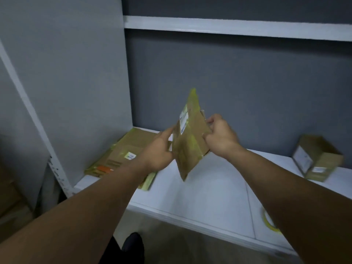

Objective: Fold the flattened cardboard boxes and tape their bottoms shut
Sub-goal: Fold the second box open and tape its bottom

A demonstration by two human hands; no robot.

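At the left of the frame, a grey side panel (66,73) rises beside a white shelf (209,197). A stack of flattened cardboard boxes (122,155) lies in the shelf's back left corner, against that panel. The stack is brown, with yellow-green tape strips and a small white sticker on top. Just right of it, the left hand (160,151) reaches up from the lower left and holds the left edge of a flattened cardboard box (190,145). Its thumb is on the near face and its index finger stretches up along the edge; the other fingers are hidden behind the cardboard. This box is in the air at the middle of the frame, above the shelf, touching nothing but the two hands. It stands on end and tilted, one corner pointing up and another down, with yellow-green tape and a white label (184,119) on its near face. The right hand (219,138) grips the box's right edge, fingers curled tightly on the cardboard. Low at the centre, below the shelf edge, a dark shoe (133,244) shows on the floor. Toward the lower right, a roll of tape (269,222) lies on the shelf, partly hidden by the right forearm. At the far right, an assembled cardboard box (318,159) sits at an angle on the shelf, well apart from the hands.
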